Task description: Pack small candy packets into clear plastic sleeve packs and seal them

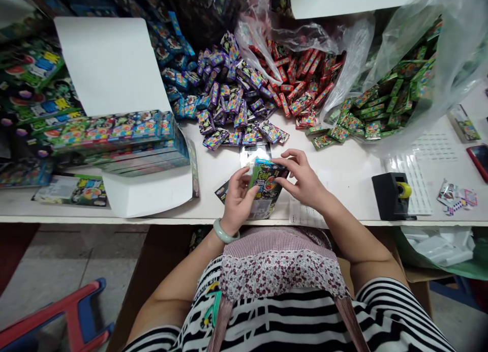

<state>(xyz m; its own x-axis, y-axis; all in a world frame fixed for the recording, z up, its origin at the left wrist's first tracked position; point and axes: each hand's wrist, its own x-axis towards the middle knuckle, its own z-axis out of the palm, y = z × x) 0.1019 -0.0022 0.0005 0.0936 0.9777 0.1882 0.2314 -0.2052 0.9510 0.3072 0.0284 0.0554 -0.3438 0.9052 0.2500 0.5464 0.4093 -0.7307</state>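
- A green printed pouch (266, 192) is held just above the near edge of the white table (343, 169), in front of the person's body, with a small blue packet (267, 165) at its mouth.
- The left hand (237, 199) grips the pouch by its left side, thumb in front and fingers curled behind it.
- The right hand (303, 181) pinches the blue packet at the top of the pouch between thumb and fingertips (the other fingers are slightly raised).
- Just behind the pouch lies a flat clear sleeve (254, 152) on the table.
- Further back there are heaps of small packets: purple ones (232, 105), red ones (301, 82) in a plastic bag, and green ones (385, 105) in another bag.
- To the left is a stack of display boxes (114, 138); to the right, near the table edge, stands a black tape dispenser (392, 195).
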